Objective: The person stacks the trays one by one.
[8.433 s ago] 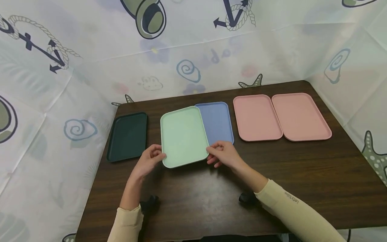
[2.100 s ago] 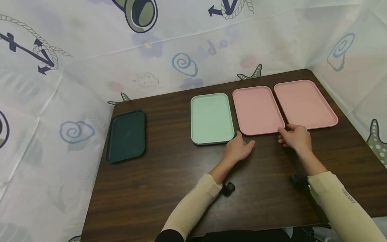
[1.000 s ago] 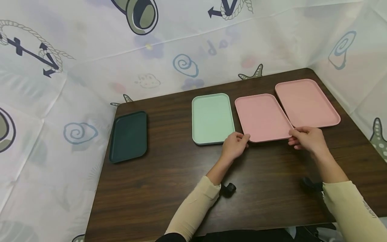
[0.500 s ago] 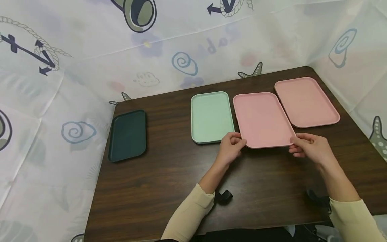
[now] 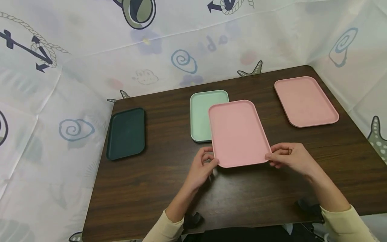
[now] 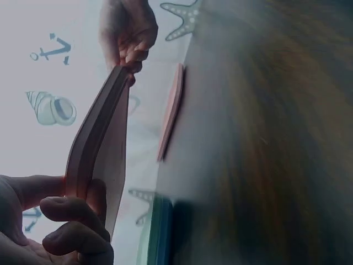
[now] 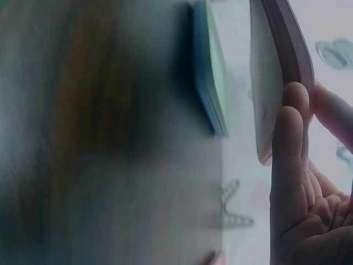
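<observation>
A pink rectangular tray (image 5: 240, 134) is held up off the table, its far left corner overlapping the mint green tray (image 5: 201, 116) in the head view. My left hand (image 5: 200, 170) pinches its near left corner between thumb and fingers. At the near right corner my right hand (image 5: 291, 158) grips the rim, thumb on top and fingers beneath. In the right wrist view, the mint tray lies stacked on a blue tray (image 7: 202, 72), and the raised pink tray's underside shows clear of that stack.
A second pink tray (image 5: 306, 101) lies at the far right of the dark wooden table (image 5: 136, 191). Toward the table's left edge lies a dark green tray (image 5: 126, 133). Patterned cloth (image 5: 99, 77) hangs behind and beside the table.
The mint tray went onto the blue one earlier. Both hands then took the left of the two pink trays, lifted it, and brought it left and nearer, toward the mint tray.
</observation>
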Motion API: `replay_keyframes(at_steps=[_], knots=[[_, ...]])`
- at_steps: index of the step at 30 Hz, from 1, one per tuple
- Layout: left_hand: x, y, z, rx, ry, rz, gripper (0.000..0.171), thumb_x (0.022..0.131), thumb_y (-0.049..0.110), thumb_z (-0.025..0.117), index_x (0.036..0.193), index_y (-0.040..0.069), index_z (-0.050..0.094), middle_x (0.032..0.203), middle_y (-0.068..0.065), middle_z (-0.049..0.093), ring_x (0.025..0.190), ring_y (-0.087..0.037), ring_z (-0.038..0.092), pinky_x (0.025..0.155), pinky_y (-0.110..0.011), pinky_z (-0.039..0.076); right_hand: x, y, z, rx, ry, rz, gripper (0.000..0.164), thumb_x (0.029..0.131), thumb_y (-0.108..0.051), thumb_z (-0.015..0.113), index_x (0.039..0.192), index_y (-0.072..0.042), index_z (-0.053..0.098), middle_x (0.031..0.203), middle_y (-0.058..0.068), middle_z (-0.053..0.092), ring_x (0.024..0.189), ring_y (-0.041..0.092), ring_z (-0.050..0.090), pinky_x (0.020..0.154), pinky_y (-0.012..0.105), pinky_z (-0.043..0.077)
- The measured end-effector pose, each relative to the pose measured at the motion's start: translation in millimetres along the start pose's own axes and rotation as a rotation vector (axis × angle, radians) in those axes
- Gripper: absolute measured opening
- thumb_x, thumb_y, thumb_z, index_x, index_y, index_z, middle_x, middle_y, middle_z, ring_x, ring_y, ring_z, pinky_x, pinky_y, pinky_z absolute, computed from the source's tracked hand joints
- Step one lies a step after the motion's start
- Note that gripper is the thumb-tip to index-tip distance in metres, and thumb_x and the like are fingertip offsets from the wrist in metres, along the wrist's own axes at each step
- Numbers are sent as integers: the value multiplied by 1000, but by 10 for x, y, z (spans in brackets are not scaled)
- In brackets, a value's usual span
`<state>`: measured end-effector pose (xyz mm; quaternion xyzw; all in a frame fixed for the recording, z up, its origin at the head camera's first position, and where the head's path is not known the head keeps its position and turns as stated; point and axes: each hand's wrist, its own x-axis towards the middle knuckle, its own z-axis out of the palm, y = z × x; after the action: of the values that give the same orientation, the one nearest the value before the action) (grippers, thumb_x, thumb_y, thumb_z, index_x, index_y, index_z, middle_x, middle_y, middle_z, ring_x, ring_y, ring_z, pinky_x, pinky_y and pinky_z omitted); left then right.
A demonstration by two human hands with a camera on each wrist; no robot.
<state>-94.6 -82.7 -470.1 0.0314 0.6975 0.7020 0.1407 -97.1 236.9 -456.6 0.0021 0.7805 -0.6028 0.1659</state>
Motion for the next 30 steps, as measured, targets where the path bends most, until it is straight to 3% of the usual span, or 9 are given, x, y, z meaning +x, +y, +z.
replay_keyframes(at_steps=[7, 15, 23, 30], knots=[[-357, -108, -381, 43, 44, -36, 39, 91, 1, 66, 127, 2, 51, 87, -11, 62, 46, -8, 38, 45, -21, 31, 15, 60, 411, 54, -151, 4, 39, 87, -16, 75, 108, 13, 59, 86, 24, 70, 73, 25, 71, 64, 37, 57], [-599, -276, -674, 60, 87, -86, 38, 90, -3, 66, 125, -2, 51, 85, -14, 59, 45, -7, 35, 46, -20, 29, -2, 182, 832, 133, -206, 41, 36, 85, -15, 77, 103, 11, 61, 82, 23, 70, 71, 27, 71, 63, 40, 57], [-567, -357, -713, 92, 135, -111, 38, 90, -5, 64, 126, -4, 53, 85, -16, 61, 46, -11, 36, 45, -22, 29, 27, 229, 946, 151, -185, 61, 36, 84, -14, 78, 102, 11, 61, 82, 21, 71, 71, 28, 71, 61, 37, 57], [-417, -364, -725, 213, 167, -78, 36, 87, -5, 65, 123, -3, 58, 87, -19, 63, 46, -10, 38, 45, -21, 31, 106, 236, 934, 148, -159, 58, 35, 86, -14, 76, 105, 12, 61, 84, 21, 71, 73, 30, 71, 61, 35, 57]])
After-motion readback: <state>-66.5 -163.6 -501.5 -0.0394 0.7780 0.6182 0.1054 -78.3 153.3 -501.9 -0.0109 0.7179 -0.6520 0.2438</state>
